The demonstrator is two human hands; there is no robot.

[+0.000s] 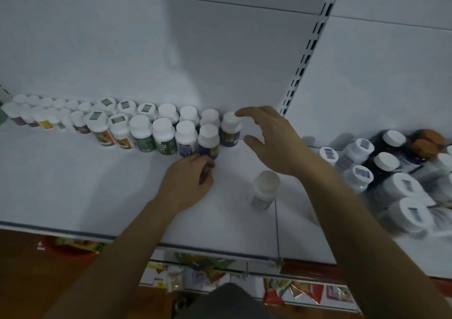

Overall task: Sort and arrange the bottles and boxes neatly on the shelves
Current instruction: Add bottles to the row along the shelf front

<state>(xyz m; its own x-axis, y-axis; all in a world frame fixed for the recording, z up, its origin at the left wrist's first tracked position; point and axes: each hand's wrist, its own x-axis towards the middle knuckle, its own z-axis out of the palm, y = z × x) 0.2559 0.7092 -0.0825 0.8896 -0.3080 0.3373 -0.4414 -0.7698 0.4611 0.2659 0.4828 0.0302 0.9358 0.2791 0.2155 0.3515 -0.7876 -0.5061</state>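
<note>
My right hand (271, 140) is spread wide, fingertip on the end bottle (230, 130). My left hand (188, 179) is curled at the blue bottle (208, 142), can't tell if it's pinching.

— How many bottles stand along the wall?
— Two rows. The back row (168, 111) has thirteen and the front row (163, 132) has twelve. The small ones at the far left are blurred, so either count may be off by one.
— Caps with stickers in those rows?
— Stickered caps (117, 120): five.
— Any standing apart?
— One lone bottle (264, 189).
— And the heap (386, 162) on the right?
— At least eight bottles. Five have stickered caps, two are dark with plain caps, and one is brown. The frame edge cuts off the rest.
— Grips?
— Two, the left grip (188, 176) and the right grip (271, 140).
</note>
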